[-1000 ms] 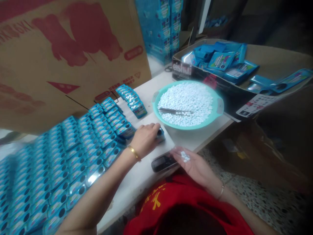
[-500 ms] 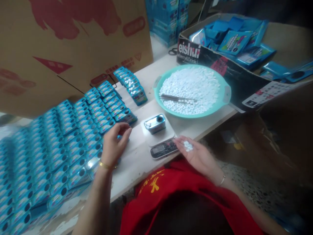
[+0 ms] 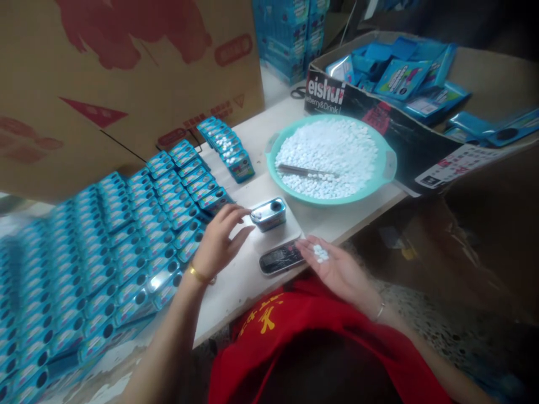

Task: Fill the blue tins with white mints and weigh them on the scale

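Note:
A blue tin [image 3: 268, 215] stands on the white plate of a small digital scale [image 3: 281, 258], with a few white tablets at its left end. My left hand [image 3: 219, 241] is at the tin's left side, thumb and fingers apart, the fingertips close to its upper edge; I cannot tell whether they touch. Right of the scale, my right hand [image 3: 337, 272] lies palm up, cupping several white tablets [image 3: 320, 253]. Its fingertips are at the scale's display end. Behind the scale, a turquoise basin [image 3: 272, 160] is full of white tablets, with a metal tool [image 3: 297, 169] lying in them.
Rows of blue tins [image 3: 95, 247] cover the table's left side. A short row of tins [image 3: 229, 151] with tablets on top stands behind the scale. A large cardboard box [image 3: 138, 101] rises at the back; an open carton [image 3: 357, 106] of blue packages stands at the right.
My left hand has moved right, from beside the rows of tins to the tin on the scale, and its fingers have spread. My right hand stays almost in place with the tablets.

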The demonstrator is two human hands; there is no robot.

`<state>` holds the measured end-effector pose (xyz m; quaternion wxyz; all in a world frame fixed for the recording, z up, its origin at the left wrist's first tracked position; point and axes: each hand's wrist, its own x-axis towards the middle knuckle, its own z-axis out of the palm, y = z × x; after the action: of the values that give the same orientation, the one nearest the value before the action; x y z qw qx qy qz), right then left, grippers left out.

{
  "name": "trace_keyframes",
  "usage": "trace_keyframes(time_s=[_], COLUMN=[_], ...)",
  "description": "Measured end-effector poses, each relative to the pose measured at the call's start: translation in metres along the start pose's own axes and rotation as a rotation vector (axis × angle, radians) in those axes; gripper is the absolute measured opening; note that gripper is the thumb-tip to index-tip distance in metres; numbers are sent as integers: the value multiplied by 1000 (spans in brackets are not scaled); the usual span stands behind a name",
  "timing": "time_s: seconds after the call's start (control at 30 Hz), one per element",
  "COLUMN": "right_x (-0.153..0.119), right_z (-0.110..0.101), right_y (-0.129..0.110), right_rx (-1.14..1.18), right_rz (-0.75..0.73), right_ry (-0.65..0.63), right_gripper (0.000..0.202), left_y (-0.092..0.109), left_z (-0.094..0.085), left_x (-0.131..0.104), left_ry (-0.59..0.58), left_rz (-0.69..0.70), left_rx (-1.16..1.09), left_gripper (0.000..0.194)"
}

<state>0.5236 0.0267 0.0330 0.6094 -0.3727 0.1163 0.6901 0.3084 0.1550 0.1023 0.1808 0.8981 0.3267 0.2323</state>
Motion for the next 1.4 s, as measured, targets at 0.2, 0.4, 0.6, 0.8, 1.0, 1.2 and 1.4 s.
trace_keyframes(time_s=[0.2, 0.4, 0.6, 0.8, 1.0, 1.2, 1.4], right_x=[6, 22, 37, 40, 37, 21, 10], right_z=[19, 48, 65, 73, 72, 55, 21], right_y=[12, 30, 44, 47, 46, 29, 4], right_rx=[-22, -21, 43, 88, 163, 67, 58], right_rz=[75, 202, 207, 221, 257, 273, 125], right_ry=[-75, -217, -261, -293, -313, -226, -101], right_gripper=[18, 20, 21, 23, 13, 16, 16], left_y=[-8, -6, -2, 1, 28, 13, -13], left_z=[-6, -12, -16, -20, -26, -35, -23], left_x=[35, 54, 64, 68, 48, 30, 13], left_ry=[-287, -515, -603, -656, -639, -58, 112], left_rz=[178, 179, 170, 171, 211, 17, -194], left_rx=[85, 145, 206, 196, 11, -35, -71], left_gripper=[31, 22, 11, 8, 16, 15, 15])
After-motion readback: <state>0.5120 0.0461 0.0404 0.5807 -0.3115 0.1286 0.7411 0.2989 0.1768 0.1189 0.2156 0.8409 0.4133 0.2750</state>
